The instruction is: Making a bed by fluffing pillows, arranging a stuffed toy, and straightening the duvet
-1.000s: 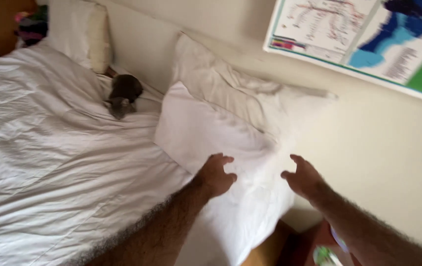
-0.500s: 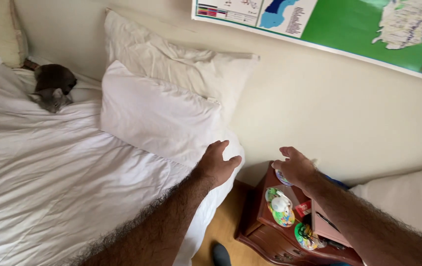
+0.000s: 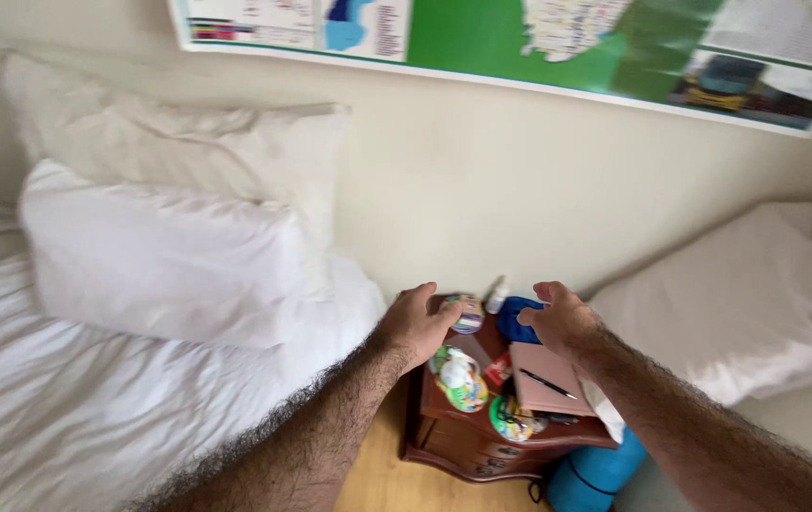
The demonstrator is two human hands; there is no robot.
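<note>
both hands open above the bedside counter

now the left hand hangs with its fingers loosely spread and slightly curled, holding nothing, at the near edge of the bed and just above the left corner of the small dark wooden counter. its fingertips are close to a small round colourful tin; whether they touch it cannot be told. the right hand is likewise open and empty, fingers bent downward over a blue object at the back of the counter.

half a second ago the left hand lay at the corner of the front white pillow and the right hand hovered at the counter's far edge; the view has since swung right, so both hands now sit over the counter and the grey animal on the bed is out of sight.

the counter stands between the bed and a second white pillow on the right. on it lie a pink notebook with a black pen across it, a small white bottle, and several round colourful discs. a blue roll sits on the floor beside it. a large map poster hangs on the wall above.
</note>
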